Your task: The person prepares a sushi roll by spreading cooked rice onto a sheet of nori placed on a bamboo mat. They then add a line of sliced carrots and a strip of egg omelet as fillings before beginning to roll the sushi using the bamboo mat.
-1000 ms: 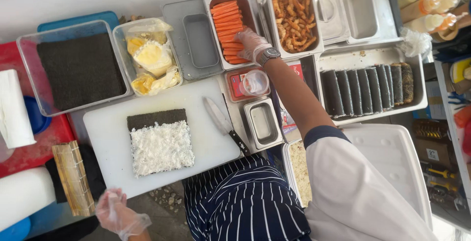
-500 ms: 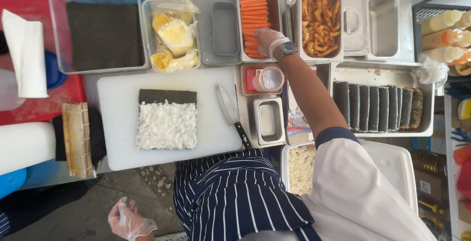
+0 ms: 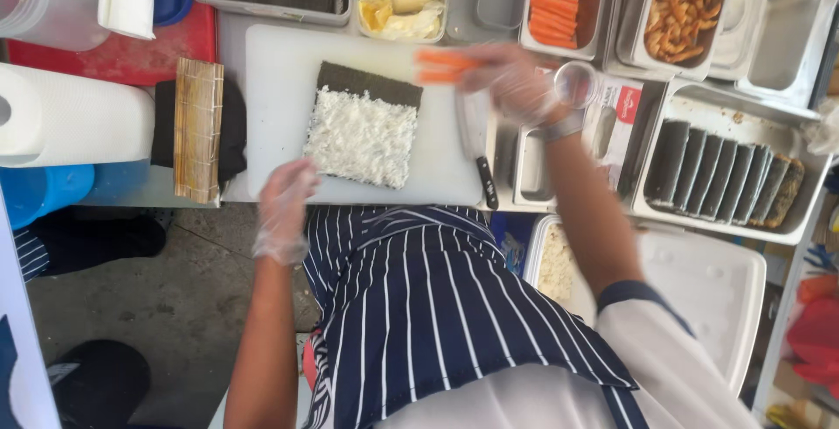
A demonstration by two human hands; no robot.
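While the gloved left hand (image 3: 284,206) hangs loosely open at the near edge of the white cutting board (image 3: 271,114), touching nothing clearly, the gloved right hand (image 3: 511,79) is closed around orange sticks (image 3: 444,65) above the board's far right corner. Between them lies a seaweed sheet (image 3: 365,84) spread with rice (image 3: 360,136); a knife (image 3: 477,141) rests beside it on the bench.

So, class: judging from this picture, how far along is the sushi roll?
Done: white rice covers most of the dark seaweed sheet on the white cutting board. In hand: the gloved right hand holds orange sticks over the board. Left: no filling on the rice, the sheet unrolled.
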